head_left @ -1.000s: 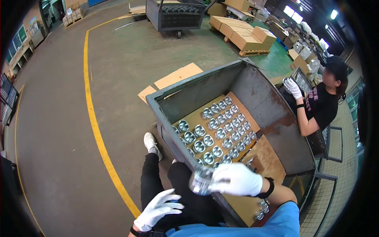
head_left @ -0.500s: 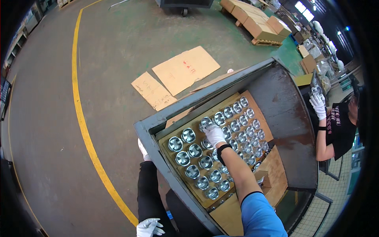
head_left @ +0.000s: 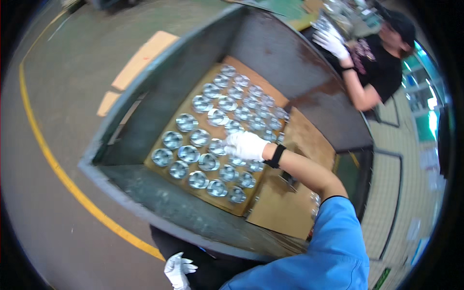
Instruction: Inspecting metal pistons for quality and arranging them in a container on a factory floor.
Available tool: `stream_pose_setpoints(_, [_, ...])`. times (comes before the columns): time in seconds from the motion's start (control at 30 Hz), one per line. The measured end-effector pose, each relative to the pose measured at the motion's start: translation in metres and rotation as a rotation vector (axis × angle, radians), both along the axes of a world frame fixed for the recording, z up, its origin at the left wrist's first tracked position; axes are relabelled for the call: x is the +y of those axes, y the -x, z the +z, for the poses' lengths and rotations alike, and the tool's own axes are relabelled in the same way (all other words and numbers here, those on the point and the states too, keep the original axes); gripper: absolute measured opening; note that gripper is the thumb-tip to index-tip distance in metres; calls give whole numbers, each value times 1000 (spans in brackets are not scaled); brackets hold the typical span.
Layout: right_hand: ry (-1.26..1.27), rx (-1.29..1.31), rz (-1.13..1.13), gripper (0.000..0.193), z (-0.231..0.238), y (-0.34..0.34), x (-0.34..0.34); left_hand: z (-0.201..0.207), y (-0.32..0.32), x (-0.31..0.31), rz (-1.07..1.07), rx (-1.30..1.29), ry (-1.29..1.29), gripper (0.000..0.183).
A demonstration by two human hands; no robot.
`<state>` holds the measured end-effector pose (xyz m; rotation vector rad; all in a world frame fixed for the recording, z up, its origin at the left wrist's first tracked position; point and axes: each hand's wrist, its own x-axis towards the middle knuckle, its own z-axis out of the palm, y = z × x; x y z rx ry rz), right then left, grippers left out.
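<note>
The person's right hand (head_left: pixel 247 146) reaches in over the silvery round metal parts (head_left: pixel 209 162), fingers down among them; blur hides whether it grips one. Around that hand, the parts stand in rows from five o'clock through nine to two, apparently spaced for fingertips to fit between, on a cardboard sheet (head_left: pixel 227 206) that probably shields them from the grey metal bin (head_left: pixel 285 55). Outside the bin, at seven o'clock, the left hand (head_left: pixel 179 270) hangs with fingers loosely spread, seemingly unneeded for the reach
</note>
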<state>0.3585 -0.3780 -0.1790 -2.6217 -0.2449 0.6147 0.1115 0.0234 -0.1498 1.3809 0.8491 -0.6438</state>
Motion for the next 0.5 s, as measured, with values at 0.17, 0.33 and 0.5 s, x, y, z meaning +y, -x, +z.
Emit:
stream_pose_setpoints(0.17, [81,295,-214,34,84,162,-86,-3,0,-3,-15,-22,-35,31])
stream_pose_setpoints(0.33, [191,608,-503,53,46,332,-136,-4,8,-3,-65,-31,-81,31])
stream_pose_setpoints(0.5, [-550,722,-1668,82,-38,372,-174,4,15,-14,-65,-50,-81,30])
